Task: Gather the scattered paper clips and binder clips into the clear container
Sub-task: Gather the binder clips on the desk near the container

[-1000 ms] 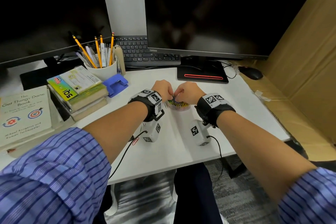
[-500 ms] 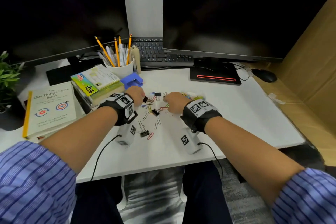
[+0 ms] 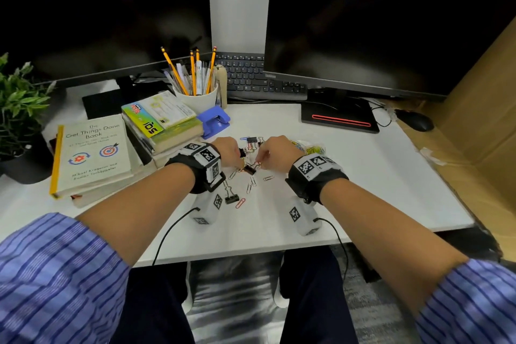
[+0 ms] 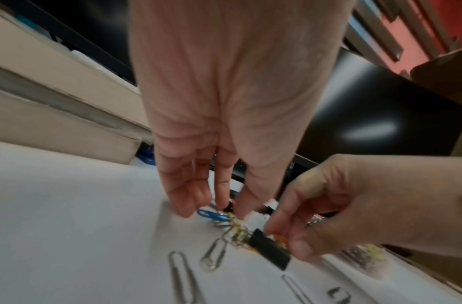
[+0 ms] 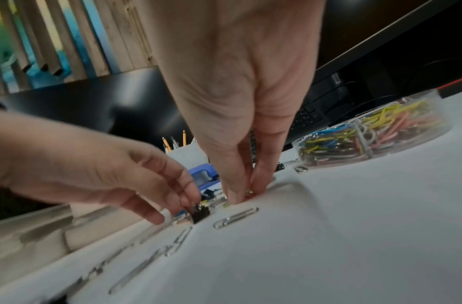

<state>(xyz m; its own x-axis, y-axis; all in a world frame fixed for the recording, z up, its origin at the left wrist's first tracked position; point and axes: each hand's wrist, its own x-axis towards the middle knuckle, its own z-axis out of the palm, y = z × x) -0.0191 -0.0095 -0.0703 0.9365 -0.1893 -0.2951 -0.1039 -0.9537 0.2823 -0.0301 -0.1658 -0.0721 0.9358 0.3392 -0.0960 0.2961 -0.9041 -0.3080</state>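
Roughly: white bench – monitors behind; left hand pinches black binder clip, right hand pinches paper clips.

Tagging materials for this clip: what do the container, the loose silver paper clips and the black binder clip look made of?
Clear container: transparent glossy plastic, probably; the coloured clips inside show through its wall.
Silver paper clips: bare bent metal wire with a bright sheen.
Black binder clip: likely painted sheet metal, matte black; blur leaves it open.
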